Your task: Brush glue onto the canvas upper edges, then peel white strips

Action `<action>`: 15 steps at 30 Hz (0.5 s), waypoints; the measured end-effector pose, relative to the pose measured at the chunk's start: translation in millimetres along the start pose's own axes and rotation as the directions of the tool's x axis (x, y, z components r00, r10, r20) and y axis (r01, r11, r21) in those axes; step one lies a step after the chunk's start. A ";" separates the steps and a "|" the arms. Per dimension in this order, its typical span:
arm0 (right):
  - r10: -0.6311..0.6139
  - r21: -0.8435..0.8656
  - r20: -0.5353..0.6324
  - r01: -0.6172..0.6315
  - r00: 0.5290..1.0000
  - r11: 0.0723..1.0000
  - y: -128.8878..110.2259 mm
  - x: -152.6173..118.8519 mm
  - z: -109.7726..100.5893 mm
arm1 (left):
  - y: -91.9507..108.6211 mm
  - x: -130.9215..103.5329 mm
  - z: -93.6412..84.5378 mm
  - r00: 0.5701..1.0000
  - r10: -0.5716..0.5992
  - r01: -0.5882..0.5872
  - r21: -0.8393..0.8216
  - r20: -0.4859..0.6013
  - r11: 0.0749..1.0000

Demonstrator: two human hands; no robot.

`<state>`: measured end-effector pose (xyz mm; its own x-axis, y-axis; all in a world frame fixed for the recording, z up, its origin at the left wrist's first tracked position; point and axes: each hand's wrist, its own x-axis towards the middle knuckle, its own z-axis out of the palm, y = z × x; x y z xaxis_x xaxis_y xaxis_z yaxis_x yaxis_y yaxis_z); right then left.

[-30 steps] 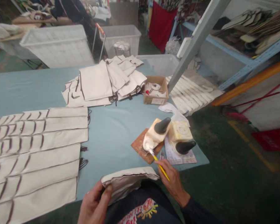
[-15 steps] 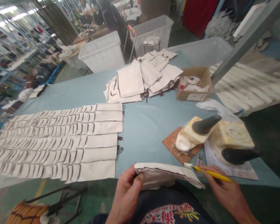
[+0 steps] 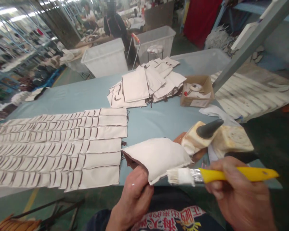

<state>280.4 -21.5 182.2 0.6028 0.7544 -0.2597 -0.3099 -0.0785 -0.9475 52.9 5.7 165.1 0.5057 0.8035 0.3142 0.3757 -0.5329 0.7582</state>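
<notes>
My left hand (image 3: 136, 192) is closed on the near edge of a cream fabric piece (image 3: 159, 157), which bulges up over the table's front edge and shows a brown underside at its left. In my right hand (image 3: 240, 192) is a paintbrush (image 3: 223, 175) with a yellow handle, a metal band and white-coated bristles pointing left. The bristle tip lies by the fabric's lower right edge; whether it touches I cannot tell. Past the brush stand two stained, cream-coloured containers, one with a black spout (image 3: 209, 129), the nearer container (image 3: 195, 138) resting partly on a brown sheet.
Overlapping rows of cream pieces (image 3: 103, 144) with brown edges cover the table's left side. A heap of similar pieces (image 3: 135, 86) lies at the back, beside a cardboard box (image 3: 197, 102) holding tape. White bins (image 3: 106, 57) and a person (image 3: 115, 24) are beyond the table.
The fabric piece has been raised and turned, so its broad cream face now shows. My right hand has come up closer with the brush, now level and pointing left.
</notes>
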 end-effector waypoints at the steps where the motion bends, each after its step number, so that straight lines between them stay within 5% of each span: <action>1: 0.030 -0.006 0.036 -0.029 0.999 1.000 1.5 -4.9 9.8 | -4.3 -2.0 2.1 1.000 0.006 -0.006 0.015 -0.014 1.000; 5: 0.065 -0.069 0.101 -0.058 0.993 0.996 19.7 -12.9 24.3 | -13.6 -9.6 7.7 0.998 -0.020 0.024 0.073 -0.051 0.997; 15: -0.006 -0.152 0.235 0.043 0.972 0.987 34.1 -22.3 12.8 | -12.2 -15.4 14.0 0.997 -0.032 0.034 0.036 -0.067 0.999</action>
<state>247.0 -32.7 158.1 0.4146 0.8871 -0.2026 -0.1685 -0.1440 -0.9751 51.5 -3.8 143.0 0.4401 0.8361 0.3276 0.4201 -0.5141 0.7478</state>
